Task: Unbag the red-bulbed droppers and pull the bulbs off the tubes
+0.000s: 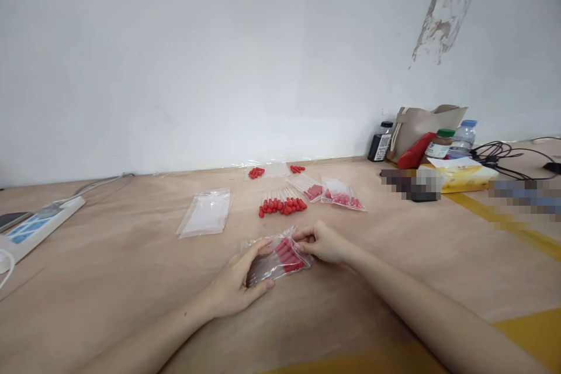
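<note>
In front of me is a clear plastic bag (267,269) with several red-bulbed droppers (289,255) inside, their bulbs toward the right. My left hand (239,280) curves round the bag's left end, thumb below and fingers above. At the upper right edge, my right hand (322,242) pinches the film between thumb and fingers. Just beyond, a row of loose droppers (283,205) lies with red bulbs toward me and clear stems pointing away. Two more filled bags, one nearer the middle (310,188) and another farther right (344,196), rest beside that row.
Flat clear bags (204,213) are stacked at left. Small groups of red bulbs (256,172) lie near the wall with clear film. A power strip (39,225) sits far left. A dark bottle (380,143), grey bag (421,123), tissue pack (464,175) and black cables (499,155) stand at right.
</note>
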### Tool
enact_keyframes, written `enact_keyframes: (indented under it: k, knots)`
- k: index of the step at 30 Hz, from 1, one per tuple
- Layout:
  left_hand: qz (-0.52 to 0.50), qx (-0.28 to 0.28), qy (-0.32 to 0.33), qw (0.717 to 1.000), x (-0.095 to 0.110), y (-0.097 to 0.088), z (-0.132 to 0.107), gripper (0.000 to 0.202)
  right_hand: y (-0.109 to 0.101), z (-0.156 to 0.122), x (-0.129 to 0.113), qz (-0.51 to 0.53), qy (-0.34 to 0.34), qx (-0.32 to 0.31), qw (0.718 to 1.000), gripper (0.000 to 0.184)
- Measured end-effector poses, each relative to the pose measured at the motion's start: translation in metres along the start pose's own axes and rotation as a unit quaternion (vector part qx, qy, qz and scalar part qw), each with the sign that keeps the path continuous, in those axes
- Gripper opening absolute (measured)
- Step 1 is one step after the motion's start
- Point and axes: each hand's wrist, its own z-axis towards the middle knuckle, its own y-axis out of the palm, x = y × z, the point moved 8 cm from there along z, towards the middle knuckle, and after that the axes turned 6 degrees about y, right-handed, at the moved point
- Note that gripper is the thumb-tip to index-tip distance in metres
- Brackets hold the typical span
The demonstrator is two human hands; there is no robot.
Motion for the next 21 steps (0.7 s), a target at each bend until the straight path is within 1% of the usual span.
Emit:
enact_keyframes:
  k: [3,5,8,11,13,15,17,19,21]
  knots:
    - [-0.020,-0.003,0.004,1.000,0.002,0.001,0.004,0.062,0.010,-0.002,0.000,0.071,0.020,-0.047,0.996,0.035]
    - [-0.029,-0.004,0.000,1.000,0.001,0.002,0.005,0.062,0.012,-0.005,-0.004,0.099,0.016,-0.057,0.993,0.041]
    - [-0.044,0.008,-0.002,0.999,-0.001,0.001,0.004,0.062,0.007,-0.006,-0.006,0.123,0.027,-0.044,0.991,0.051]
    - [-0.058,0.024,0.004,0.998,-0.001,-0.001,0.003,0.063,0.005,-0.005,0.002,0.140,0.085,-0.041,0.986,0.046]
    - [-0.063,0.025,0.005,0.998,-0.001,-0.001,0.004,0.062,0.004,-0.002,0.008,0.143,0.112,-0.023,0.983,0.043]
    - [-0.066,0.020,0.003,0.998,0.000,-0.001,0.005,0.061,0.004,0.002,0.013,0.151,0.111,0.010,0.982,0.041]
    - [-0.071,0.018,0.001,0.997,0.001,-0.001,0.006,0.060,0.006,0.005,0.016,0.181,0.094,0.034,0.978,0.042]
    - [-0.078,0.022,0.001,0.997,0.001,-0.002,0.006,0.058,0.008,0.007,0.018,0.211,0.077,0.042,0.974,0.048]
    - [-0.082,0.024,0.001,0.996,0.000,-0.002,0.006,0.058,0.008,0.006,0.017,0.204,0.074,0.038,0.975,0.055]
